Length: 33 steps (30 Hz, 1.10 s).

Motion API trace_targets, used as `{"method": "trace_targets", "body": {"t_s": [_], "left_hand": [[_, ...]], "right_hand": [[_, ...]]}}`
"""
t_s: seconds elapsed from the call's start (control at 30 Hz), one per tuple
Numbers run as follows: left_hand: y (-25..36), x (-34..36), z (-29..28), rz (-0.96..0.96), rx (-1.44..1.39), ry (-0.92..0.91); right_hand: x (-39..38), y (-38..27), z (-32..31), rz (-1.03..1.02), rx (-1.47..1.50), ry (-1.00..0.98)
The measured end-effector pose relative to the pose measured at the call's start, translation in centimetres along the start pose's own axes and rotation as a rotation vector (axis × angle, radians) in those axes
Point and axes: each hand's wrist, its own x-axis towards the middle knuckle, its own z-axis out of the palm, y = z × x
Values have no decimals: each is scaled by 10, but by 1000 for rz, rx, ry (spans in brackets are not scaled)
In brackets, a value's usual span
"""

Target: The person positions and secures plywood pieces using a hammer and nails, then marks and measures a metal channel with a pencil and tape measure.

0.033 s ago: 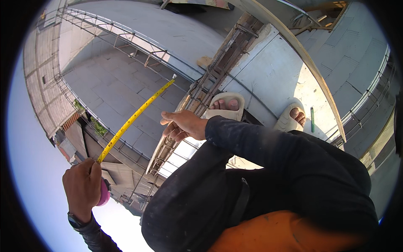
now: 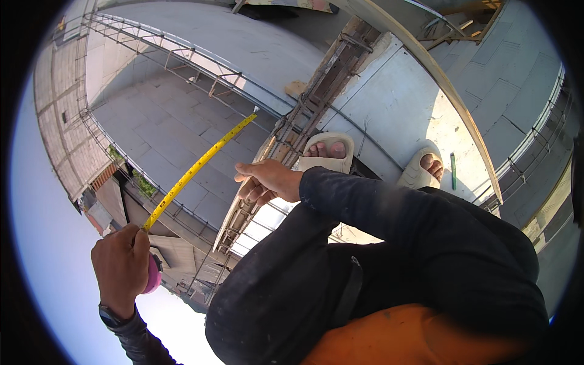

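Note:
My left hand (image 2: 123, 258) is closed round a tape measure (image 2: 155, 274), whose pink case shows below the fingers. From it the yellow blade (image 2: 199, 167) runs out up and to the right, its end hook raised over the grey panels. My right hand (image 2: 271, 180) reaches leftward above the rebar-lined beam form (image 2: 240, 210). Its thumb and index finger stretch out and the other fingers are loosely bent, with nothing held in them. The blade passes to the left of this hand, apart from it.
My sandalled feet rest on a pale board (image 2: 389, 100) beside the beam form. A green stick-like object (image 2: 453, 171) lies near the right foot. Rebar cages (image 2: 182, 55) edge the grey panel deck (image 2: 152, 115). A curved-looking wooden edge (image 2: 450, 91) borders the board.
The left hand and the tape measure have shifted slightly upward, and the blade's tip slightly up and right. My right hand has barely moved.

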Motion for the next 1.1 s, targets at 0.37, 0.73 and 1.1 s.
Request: {"method": "trace_targets", "body": {"t_s": [0.37,0.73,1.1], "left_hand": [[75,11,12,174,253,54],[115,27,-12,339,283,-143],[115,65,-3,535,291,-305]], "right_hand": [[-34,22,-16,6,-261,25],[-54,12,-27,-63,-379,27],[-58,0,-84,-52,-345,18]]}}
